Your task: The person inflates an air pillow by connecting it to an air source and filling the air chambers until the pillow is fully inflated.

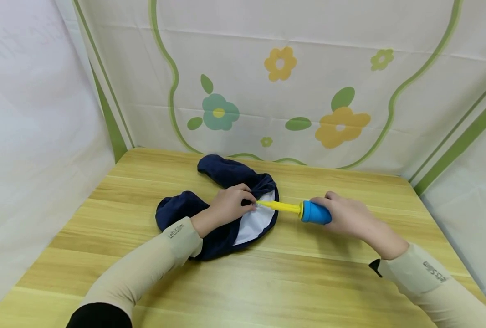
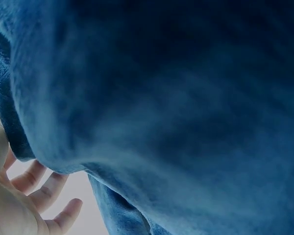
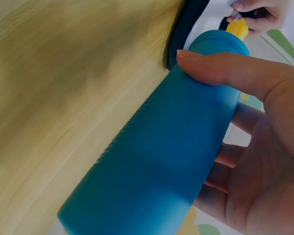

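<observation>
A navy U-shaped neck pillow (image 1: 226, 171) with a white inner panel (image 1: 254, 223) lies on the table. My left hand (image 1: 228, 205) rests over its middle and pinches a small clear valve (image 3: 236, 14), best seen in the right wrist view. My right hand (image 1: 345, 216) grips the blue barrel of a hand pump (image 1: 315, 212), thumb along one side and fingers round the other. The pump's yellow nozzle (image 1: 283, 207) points left, its tip right at the left fingertips. Navy fabric (image 2: 161, 98) fills most of the left wrist view, hiding the pinching fingertips.
The wood-grain table (image 1: 243, 291) ends at a white cloth backdrop (image 1: 243, 59) printed with flowers. White cloth walls (image 1: 33, 136) stand at both sides. Beige sleeves cover both forearms.
</observation>
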Demonstrator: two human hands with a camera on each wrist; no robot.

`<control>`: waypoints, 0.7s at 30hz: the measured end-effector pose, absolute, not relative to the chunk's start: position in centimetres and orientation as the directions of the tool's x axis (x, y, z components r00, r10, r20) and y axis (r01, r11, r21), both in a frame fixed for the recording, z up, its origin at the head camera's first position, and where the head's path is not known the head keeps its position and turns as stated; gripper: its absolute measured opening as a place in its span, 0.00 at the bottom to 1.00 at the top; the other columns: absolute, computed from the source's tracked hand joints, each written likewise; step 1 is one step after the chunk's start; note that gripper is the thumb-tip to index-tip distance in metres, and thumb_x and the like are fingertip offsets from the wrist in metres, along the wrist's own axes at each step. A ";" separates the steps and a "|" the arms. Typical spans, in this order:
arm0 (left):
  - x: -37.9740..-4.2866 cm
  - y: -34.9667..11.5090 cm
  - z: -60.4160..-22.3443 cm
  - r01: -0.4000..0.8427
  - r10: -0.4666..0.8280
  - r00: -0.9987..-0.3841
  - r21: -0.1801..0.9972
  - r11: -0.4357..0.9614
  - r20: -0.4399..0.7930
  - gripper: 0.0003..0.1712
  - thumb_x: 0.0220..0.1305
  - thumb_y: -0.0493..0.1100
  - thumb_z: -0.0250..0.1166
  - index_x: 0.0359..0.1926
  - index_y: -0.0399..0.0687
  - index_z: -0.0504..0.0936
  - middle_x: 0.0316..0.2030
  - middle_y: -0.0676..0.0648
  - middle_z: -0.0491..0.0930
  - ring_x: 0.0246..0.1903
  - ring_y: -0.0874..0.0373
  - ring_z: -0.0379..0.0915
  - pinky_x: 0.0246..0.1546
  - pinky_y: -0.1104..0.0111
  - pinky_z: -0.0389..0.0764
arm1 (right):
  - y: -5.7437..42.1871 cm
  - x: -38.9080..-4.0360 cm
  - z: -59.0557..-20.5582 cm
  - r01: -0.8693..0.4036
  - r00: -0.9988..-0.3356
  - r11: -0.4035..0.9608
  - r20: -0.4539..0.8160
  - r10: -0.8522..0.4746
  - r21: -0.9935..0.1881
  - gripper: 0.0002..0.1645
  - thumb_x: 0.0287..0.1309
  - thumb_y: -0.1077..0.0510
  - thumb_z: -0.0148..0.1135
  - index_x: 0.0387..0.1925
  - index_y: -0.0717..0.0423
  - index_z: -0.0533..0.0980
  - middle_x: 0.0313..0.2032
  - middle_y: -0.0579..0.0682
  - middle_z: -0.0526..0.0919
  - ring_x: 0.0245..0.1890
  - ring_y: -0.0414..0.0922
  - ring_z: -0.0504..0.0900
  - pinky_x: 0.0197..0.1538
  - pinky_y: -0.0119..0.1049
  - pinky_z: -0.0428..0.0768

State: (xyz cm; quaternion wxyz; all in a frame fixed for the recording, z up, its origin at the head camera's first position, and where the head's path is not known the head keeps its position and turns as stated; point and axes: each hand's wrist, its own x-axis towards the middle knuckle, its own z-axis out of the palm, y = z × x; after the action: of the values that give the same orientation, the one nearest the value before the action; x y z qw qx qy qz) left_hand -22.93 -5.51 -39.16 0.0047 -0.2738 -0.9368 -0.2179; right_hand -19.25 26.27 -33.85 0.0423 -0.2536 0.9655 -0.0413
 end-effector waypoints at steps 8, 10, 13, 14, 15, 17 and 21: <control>-23.0 -5.4 -39.3 0.526 0.524 -0.842 0.406 0.747 0.127 0.10 0.66 0.48 0.73 0.47 0.55 0.92 0.55 0.48 0.81 0.52 0.52 0.80 0.48 0.56 0.81 | 26.5 -19.3 -34.1 -0.486 -0.868 0.870 -0.073 -0.492 -0.083 0.36 0.48 0.60 0.81 0.62 0.57 0.79 0.43 0.58 0.79 0.33 0.51 0.81 0.35 0.52 0.82; -23.0 -5.3 -39.3 0.527 0.527 -0.841 0.409 0.745 0.124 0.10 0.66 0.48 0.73 0.47 0.55 0.92 0.55 0.48 0.81 0.52 0.52 0.80 0.47 0.57 0.82 | 26.5 -19.3 -34.0 -0.477 -0.872 0.875 -0.083 -0.483 -0.083 0.37 0.48 0.61 0.80 0.62 0.56 0.79 0.44 0.58 0.79 0.34 0.52 0.81 0.35 0.52 0.82; -23.0 -5.3 -39.3 0.527 0.527 -0.841 0.411 0.744 0.123 0.10 0.66 0.48 0.73 0.47 0.55 0.91 0.55 0.48 0.81 0.52 0.51 0.80 0.48 0.56 0.81 | 26.4 -19.4 -33.5 -0.458 -0.882 0.886 -0.085 -0.464 -0.074 0.37 0.48 0.62 0.79 0.63 0.55 0.79 0.45 0.58 0.79 0.35 0.52 0.82 0.36 0.52 0.82; -23.0 -5.2 -39.2 0.525 0.526 -0.842 0.411 0.745 0.120 0.10 0.66 0.48 0.73 0.47 0.55 0.91 0.55 0.48 0.81 0.52 0.51 0.80 0.48 0.56 0.81 | 26.3 -19.4 -33.4 -0.456 -0.884 0.887 -0.083 -0.461 -0.071 0.38 0.48 0.62 0.79 0.63 0.55 0.78 0.45 0.58 0.80 0.36 0.53 0.82 0.36 0.52 0.82; -23.0 -5.2 -39.2 0.523 0.525 -0.843 0.412 0.746 0.119 0.10 0.66 0.48 0.73 0.47 0.55 0.91 0.55 0.48 0.81 0.52 0.51 0.80 0.48 0.56 0.81 | 26.3 -19.4 -33.2 -0.456 -0.884 0.887 -0.078 -0.461 -0.066 0.38 0.47 0.63 0.79 0.63 0.55 0.79 0.45 0.58 0.80 0.36 0.53 0.82 0.36 0.53 0.82; -23.0 -5.2 -39.2 0.520 0.523 -0.844 0.414 0.747 0.116 0.10 0.67 0.48 0.73 0.47 0.55 0.91 0.55 0.48 0.81 0.51 0.51 0.80 0.47 0.57 0.81 | 26.2 -19.4 -32.9 -0.466 -0.881 0.883 -0.061 -0.469 -0.052 0.37 0.47 0.63 0.79 0.62 0.54 0.79 0.44 0.57 0.81 0.37 0.53 0.83 0.37 0.53 0.82; -22.9 -5.3 -39.2 0.512 0.521 -0.848 0.411 0.754 0.100 0.12 0.67 0.49 0.72 0.49 0.54 0.91 0.56 0.47 0.80 0.52 0.51 0.79 0.46 0.57 0.82 | 26.2 -19.5 -32.6 -0.494 -0.868 0.869 -0.036 -0.495 -0.031 0.36 0.47 0.64 0.79 0.61 0.55 0.80 0.42 0.56 0.84 0.38 0.54 0.84 0.39 0.55 0.82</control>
State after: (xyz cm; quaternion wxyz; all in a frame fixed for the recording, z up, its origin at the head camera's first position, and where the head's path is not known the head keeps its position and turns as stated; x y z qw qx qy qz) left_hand -22.94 -5.27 -39.23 -0.0104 -0.2759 -0.9364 -0.2165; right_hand -19.48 26.16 -32.62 0.0213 -0.2556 0.9665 -0.0102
